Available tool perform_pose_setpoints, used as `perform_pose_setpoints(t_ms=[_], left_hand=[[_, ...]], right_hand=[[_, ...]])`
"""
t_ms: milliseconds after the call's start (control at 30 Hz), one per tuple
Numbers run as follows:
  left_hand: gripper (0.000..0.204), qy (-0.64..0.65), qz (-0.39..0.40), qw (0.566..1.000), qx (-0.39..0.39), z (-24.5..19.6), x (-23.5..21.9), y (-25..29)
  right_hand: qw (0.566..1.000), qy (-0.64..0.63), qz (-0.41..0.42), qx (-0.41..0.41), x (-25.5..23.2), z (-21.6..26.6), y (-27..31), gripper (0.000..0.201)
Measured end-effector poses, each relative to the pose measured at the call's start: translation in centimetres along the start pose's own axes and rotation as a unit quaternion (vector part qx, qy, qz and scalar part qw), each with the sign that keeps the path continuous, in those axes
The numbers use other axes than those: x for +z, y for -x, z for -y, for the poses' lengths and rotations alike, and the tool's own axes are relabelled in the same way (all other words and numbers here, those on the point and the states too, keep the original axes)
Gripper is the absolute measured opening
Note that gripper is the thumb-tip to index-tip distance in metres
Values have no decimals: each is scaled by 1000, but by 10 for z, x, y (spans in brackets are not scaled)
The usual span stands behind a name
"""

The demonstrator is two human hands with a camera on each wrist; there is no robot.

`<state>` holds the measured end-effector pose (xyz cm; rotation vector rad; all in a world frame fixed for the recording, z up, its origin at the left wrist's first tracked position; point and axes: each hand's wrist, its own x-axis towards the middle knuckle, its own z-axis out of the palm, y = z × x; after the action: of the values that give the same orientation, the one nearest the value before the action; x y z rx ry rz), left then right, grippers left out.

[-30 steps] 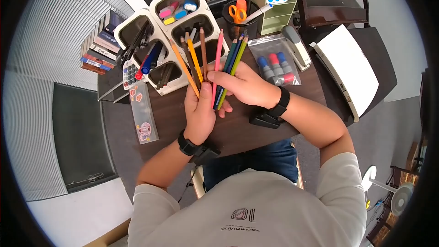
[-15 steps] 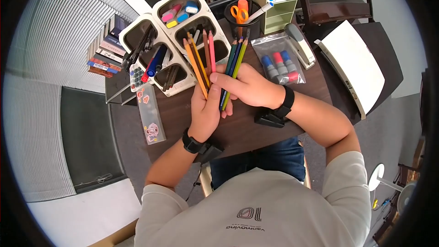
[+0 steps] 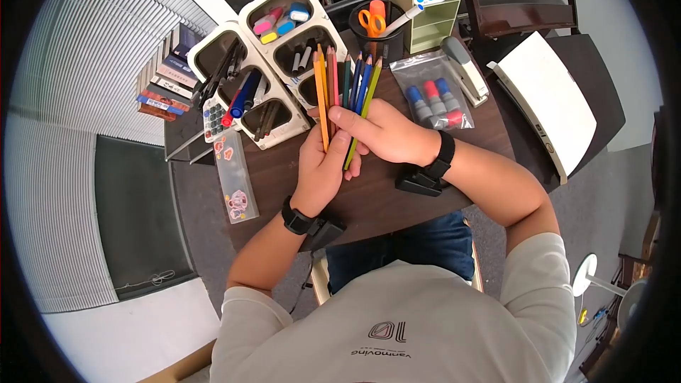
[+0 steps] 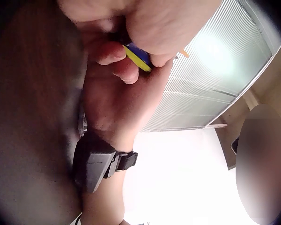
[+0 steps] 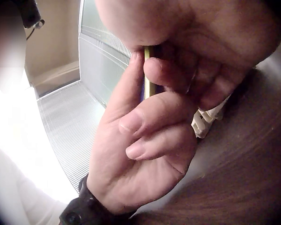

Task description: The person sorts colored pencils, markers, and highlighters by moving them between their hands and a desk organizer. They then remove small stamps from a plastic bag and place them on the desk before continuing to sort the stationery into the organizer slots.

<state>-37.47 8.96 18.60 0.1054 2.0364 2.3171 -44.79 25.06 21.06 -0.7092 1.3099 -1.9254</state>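
Observation:
Both hands meet around one bunch of upright colored pencils over the table. My left hand holds the bunch from the left, the orange, brown and pink pencils on its side. From the right, my right hand grips it with the thumb laid across the front, beside the dark green, blue and yellow-green pencils. Their points face up and away from the body. In the left wrist view, the lower ends of a yellow-green pencil and a blue one show between the hands. Fingers and palms hide most other lower ends.
A cream desk organizer with markers and pens stands behind the hands. Beyond are a black pen cup with scissors and a green holder with a timer. A bag of small bottles and a stapler lie right; a pencil case left.
The spread pencils have drawn together into a tighter, more upright bunch; the orange, brown and pink ones swung right toward the green and blue ones. The hands stay together.

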Motion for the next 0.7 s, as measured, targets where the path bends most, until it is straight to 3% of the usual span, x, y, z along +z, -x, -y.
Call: perform_pose_setpoints(t_ms=[100, 300, 500, 600, 633, 700], left_hand=[[30, -18, 10, 1000, 4, 2, -2, 1], [33, 78, -35, 996, 32, 4, 12, 4], [29, -24, 42, 999, 25, 5, -1, 3], [28, 4, 12, 1000, 15, 0, 6, 6], [26, 35, -3, 998, 46, 3, 6, 5], [24, 69, -19, 994, 79, 8, 7, 4]], right_hand=[[1000, 5, 3, -14, 0, 0, 1, 45], [1000, 25, 9, 7, -1, 6, 3, 48], [996, 80, -25, -22, 2, 4, 4, 51], [996, 81, 18, 16, -3, 6, 5, 45], [996, 86, 18, 14, -4, 6, 4, 45], [983, 168, 32, -68, -1, 5, 3, 42]])
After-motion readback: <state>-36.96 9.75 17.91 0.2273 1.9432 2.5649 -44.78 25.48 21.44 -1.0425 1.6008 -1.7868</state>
